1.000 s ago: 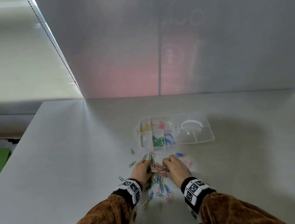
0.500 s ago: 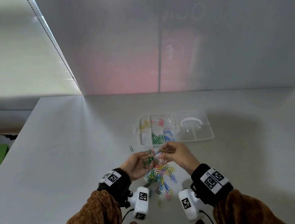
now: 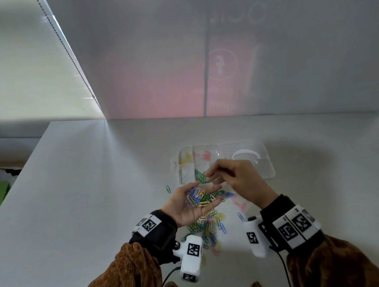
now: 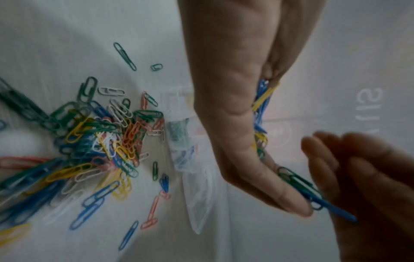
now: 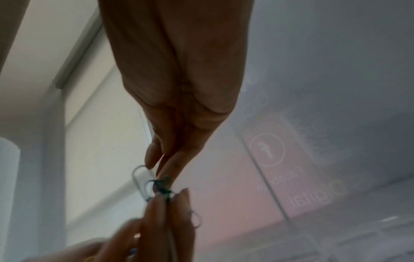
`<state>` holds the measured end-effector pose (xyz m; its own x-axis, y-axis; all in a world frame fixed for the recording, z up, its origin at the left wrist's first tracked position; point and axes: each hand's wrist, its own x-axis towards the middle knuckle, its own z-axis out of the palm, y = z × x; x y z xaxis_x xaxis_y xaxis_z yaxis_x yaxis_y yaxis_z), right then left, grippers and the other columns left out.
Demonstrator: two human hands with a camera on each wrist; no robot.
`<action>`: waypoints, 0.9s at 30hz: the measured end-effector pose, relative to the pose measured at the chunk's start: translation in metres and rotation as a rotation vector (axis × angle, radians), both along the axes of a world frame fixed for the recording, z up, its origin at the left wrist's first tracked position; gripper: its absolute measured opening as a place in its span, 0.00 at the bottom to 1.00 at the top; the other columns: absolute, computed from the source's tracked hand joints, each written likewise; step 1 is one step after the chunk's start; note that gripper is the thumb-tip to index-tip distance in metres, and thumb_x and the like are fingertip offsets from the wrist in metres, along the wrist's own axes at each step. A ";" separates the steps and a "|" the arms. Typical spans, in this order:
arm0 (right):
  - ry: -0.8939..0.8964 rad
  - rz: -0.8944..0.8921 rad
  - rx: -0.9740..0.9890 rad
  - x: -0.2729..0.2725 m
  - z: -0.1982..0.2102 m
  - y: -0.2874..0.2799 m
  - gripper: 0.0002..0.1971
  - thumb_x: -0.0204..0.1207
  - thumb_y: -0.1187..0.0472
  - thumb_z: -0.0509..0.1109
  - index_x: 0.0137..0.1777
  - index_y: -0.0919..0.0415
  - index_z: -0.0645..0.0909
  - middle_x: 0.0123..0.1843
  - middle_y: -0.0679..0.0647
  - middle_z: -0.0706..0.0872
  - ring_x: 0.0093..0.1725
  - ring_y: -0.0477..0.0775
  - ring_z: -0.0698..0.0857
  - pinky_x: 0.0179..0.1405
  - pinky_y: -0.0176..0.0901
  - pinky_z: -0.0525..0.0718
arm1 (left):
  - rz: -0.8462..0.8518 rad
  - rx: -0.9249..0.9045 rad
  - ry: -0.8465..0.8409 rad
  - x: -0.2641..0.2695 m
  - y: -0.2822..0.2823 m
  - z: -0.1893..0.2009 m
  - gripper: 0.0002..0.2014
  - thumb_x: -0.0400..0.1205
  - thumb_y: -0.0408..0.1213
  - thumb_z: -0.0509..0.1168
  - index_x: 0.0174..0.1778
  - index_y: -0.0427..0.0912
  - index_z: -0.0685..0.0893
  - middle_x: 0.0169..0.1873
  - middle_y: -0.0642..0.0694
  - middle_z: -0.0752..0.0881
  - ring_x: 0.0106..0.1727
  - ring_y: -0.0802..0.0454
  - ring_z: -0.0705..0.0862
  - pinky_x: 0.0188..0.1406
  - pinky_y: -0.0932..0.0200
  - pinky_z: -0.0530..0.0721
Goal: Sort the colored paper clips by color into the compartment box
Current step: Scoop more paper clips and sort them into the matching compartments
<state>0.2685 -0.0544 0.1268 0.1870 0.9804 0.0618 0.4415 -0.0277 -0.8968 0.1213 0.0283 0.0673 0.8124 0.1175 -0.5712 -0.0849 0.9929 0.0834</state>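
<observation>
My left hand [image 3: 203,198] is palm up above the table, its fingers cupped round a bunch of mixed paper clips [image 3: 199,197]. Just beyond it, over the near edge of the clear compartment box [image 3: 269,171], my right hand [image 3: 210,177] pinches a clip; in the right wrist view this is a white clip [image 5: 140,179] with a green one [image 5: 163,184] beside it. The box holds yellow, pink, green and blue clips in separate cells. A loose pile of clips [image 3: 210,230] [image 4: 100,138] lies on the table under my left hand [image 4: 235,124].
A single green clip [image 3: 168,189] lies left of the box. The box's open lid with a white handle [image 3: 243,155] lies to the right. A grey panel [image 3: 269,59] stands behind the white table [image 3: 83,207].
Both hands have risen from the pile. The left hand has turned palm up with a bunch of clips, and the right hand has moved forward toward the box.
</observation>
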 end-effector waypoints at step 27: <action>-0.627 0.049 -0.019 -0.023 -0.024 -0.008 0.04 0.71 0.72 0.70 0.44 0.66 0.80 0.45 0.58 0.80 0.44 0.54 0.79 0.38 0.42 0.79 | 0.042 0.234 0.127 -0.016 0.005 0.017 0.22 0.81 0.36 0.54 0.56 0.18 0.81 0.57 0.22 0.82 0.54 0.30 0.86 0.54 0.44 0.85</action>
<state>0.2455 -0.0628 0.1026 0.0755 0.9889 0.1279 0.8843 -0.0072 -0.4668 0.1054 0.0329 0.0846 0.7277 0.2902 -0.6215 -0.0997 0.9412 0.3227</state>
